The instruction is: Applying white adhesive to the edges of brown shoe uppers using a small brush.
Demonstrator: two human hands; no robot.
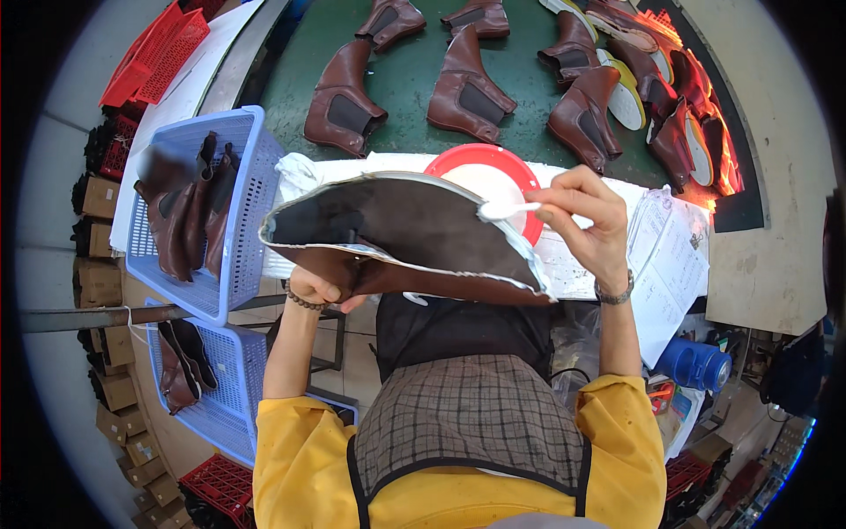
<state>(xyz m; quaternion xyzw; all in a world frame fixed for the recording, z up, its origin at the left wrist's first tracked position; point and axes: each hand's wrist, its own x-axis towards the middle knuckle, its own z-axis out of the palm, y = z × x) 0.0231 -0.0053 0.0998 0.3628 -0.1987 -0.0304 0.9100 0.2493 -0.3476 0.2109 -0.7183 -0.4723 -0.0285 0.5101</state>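
One brown boot (pixel 410 225) fills the middle of what I watch from far away. It is held up over the lap and the near side of the green worktop (pixel 407 97), in front of a red bowl (pixel 452 157). Its big hole faces up at my camera, so I look right into its dark inside. Its long axis runs from left to right, and the right end dips a bit lower. The left end is round and the right end is pointy, but I cannot tell which is the toe.

The left fingers (pixel 321 287) grip the boot low down, near its left end. The right fingers (pixel 561 199) pinch a small white brush (pixel 507 210), with its head over the boot's far edge.

White papers (pixel 671 264) at the right have lines of writing, too small for me to read. The bowl has white stuff (pixel 489 182) in it. Other boots (pixel 469 88) are behind it, and more are in a blue basket (pixel 251 172) at the left.
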